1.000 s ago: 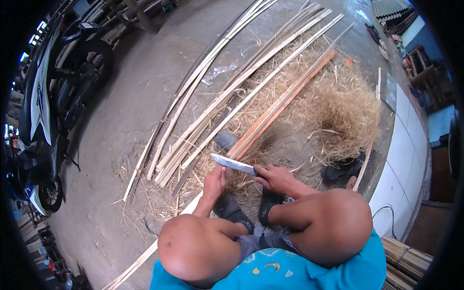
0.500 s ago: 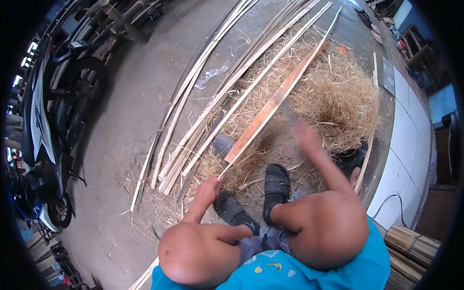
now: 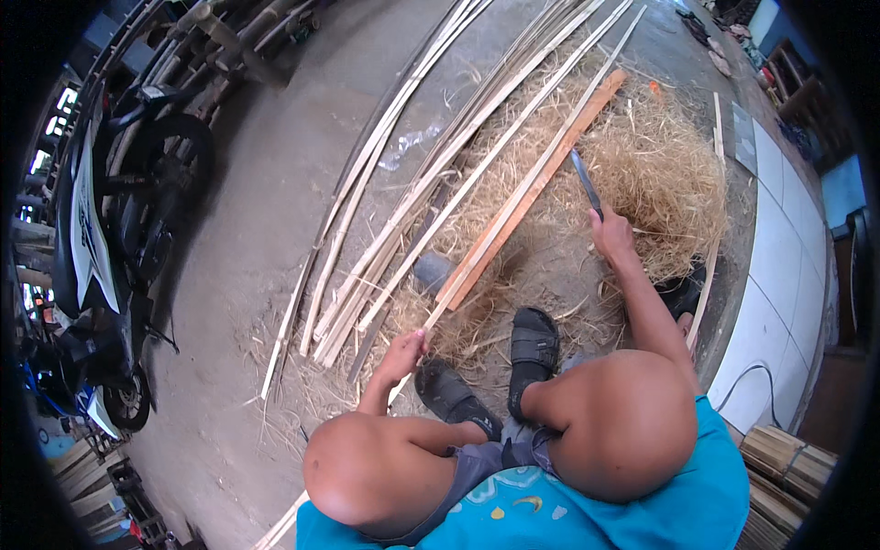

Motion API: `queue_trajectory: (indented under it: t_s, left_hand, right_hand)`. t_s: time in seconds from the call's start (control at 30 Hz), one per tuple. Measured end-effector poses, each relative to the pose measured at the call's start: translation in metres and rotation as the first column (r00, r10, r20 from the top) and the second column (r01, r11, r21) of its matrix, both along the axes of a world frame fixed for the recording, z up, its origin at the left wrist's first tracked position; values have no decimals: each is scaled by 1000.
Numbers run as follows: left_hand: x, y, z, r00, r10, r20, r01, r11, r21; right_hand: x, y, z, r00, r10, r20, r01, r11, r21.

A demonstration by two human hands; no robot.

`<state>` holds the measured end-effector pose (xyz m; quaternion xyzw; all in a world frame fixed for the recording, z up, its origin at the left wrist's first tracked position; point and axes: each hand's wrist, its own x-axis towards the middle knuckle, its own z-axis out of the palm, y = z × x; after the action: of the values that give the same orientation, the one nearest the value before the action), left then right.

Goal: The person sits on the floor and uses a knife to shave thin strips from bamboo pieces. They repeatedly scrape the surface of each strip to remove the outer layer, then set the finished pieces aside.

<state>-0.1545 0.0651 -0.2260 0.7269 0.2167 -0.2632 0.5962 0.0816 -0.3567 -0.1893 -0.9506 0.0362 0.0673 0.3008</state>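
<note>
My left hand point(image 3: 401, 356) is closed round the near end of a long pale bamboo strip point(image 3: 515, 203). That strip runs away from me along an orange-brown wooden board point(image 3: 550, 168), which slants up to the far right over a heap of shavings point(image 3: 653, 174). In my right hand point(image 3: 612, 233) is the dark handle of a knife point(image 3: 587, 180); its blade points away from me, to the right of the board and apart from the strip. A grey cylindrical object point(image 3: 433, 272) lies beside the board's near end, partly covered.
Several long bamboo strips point(image 3: 403, 229) lie on the concrete floor to the left. A motorcycle point(image 3: 101, 211) stands farther left. White tiles point(image 3: 770, 266) edge the right side, with a tied bundle of slats point(image 3: 786, 463) near me. My sandalled feet point(image 3: 534, 353) are close to the board.
The blurred right hand has moved slightly right, and the knife now shows clearly. The strip has shifted left across the board, and my left hand has moved a little.
</note>
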Motion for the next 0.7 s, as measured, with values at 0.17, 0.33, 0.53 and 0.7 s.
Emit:
queue_trajectory:
  t_s: [0.17,0.33,0.53,0.7]
  left_hand:
    - [17,-5,16,960,140,-242,-220,913,-343]
    - [-91,61,23,923,-4,-385,-98,965,-245]
    - [-25,27,17,992,-89,-87,88,996,-10]
    - [-92,68,-3,976,-40,-213,44,999,12]
  right_hand:
    - [-64,70,5,895,447,4,-447,895,-18]
    - [-57,40,-25,943,326,75,-331,941,76]
    - [-67,79,-20,776,631,21,-631,776,18]
    - [-23,16,-13,972,230,49,-232,972,26]
